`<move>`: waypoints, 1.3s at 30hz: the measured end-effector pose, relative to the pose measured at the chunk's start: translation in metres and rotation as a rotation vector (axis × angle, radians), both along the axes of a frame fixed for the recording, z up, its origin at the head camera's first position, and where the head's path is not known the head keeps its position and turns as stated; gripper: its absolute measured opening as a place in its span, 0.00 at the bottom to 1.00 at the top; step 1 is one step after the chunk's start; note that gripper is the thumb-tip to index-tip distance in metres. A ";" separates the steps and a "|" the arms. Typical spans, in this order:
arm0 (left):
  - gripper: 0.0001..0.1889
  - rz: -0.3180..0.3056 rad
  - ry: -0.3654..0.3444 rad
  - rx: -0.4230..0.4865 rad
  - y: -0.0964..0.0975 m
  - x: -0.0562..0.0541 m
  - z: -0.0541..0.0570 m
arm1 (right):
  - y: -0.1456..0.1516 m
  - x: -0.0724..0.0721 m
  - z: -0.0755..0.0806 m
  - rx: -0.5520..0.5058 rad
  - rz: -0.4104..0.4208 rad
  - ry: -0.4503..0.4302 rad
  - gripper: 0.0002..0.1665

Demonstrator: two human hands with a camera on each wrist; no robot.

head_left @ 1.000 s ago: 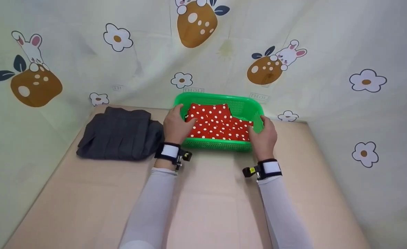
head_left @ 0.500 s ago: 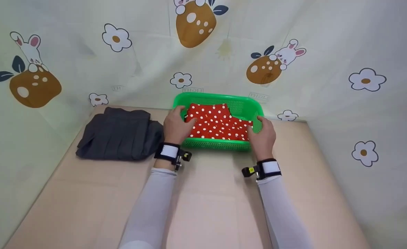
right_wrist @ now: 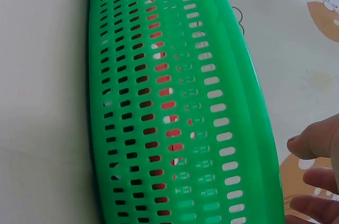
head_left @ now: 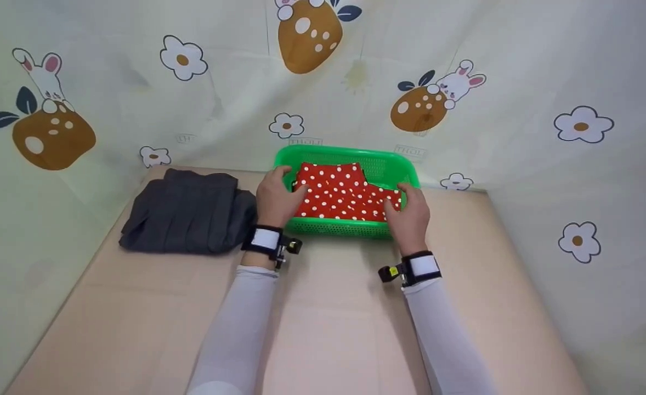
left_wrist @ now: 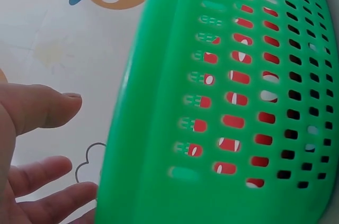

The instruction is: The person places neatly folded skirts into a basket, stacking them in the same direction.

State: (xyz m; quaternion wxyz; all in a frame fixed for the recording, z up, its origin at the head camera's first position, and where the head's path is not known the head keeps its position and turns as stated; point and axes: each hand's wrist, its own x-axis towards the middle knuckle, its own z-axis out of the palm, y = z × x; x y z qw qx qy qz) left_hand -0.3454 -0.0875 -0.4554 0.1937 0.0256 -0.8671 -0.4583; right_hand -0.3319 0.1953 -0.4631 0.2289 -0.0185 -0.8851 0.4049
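A green perforated plastic basket stands against the back of the surface, with a folded red cloth with white dots lying in it. My left hand hovers at the basket's left end, thumb and fingers spread apart. Over the front right corner is my right hand, its fingers loosely bent and its thumb above the cloth's right edge. In the left wrist view the thumb shows beyond the basket's rim with nothing gripped. The right wrist view likewise has the thumb apart from the rim.
A dark grey, pleated, folded garment lies left of the basket, close to the left wrist. The beige surface ends at a printed curtain behind the basket and on both sides.
My right hand has drifted left and inward from the basket's right end. The left hand has barely shifted. The basket, red cloth and grey garment stay in place.
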 end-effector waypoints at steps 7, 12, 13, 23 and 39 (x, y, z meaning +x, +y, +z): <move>0.28 -0.001 0.016 0.000 0.000 0.001 0.002 | -0.011 0.004 0.001 0.013 0.029 -0.003 0.29; 0.27 0.007 0.038 -0.008 0.001 0.002 0.000 | -0.022 0.010 0.001 -0.018 0.066 0.007 0.27; 0.26 0.012 0.038 -0.009 0.001 0.002 -0.001 | -0.025 0.011 0.000 -0.016 0.076 0.011 0.27; 0.23 -0.064 0.108 -0.013 0.015 0.004 0.021 | -0.051 0.020 0.001 0.042 0.158 0.139 0.24; 0.21 0.049 0.258 -0.146 -0.068 0.033 0.009 | -0.167 0.060 -0.001 -0.116 0.392 0.224 0.21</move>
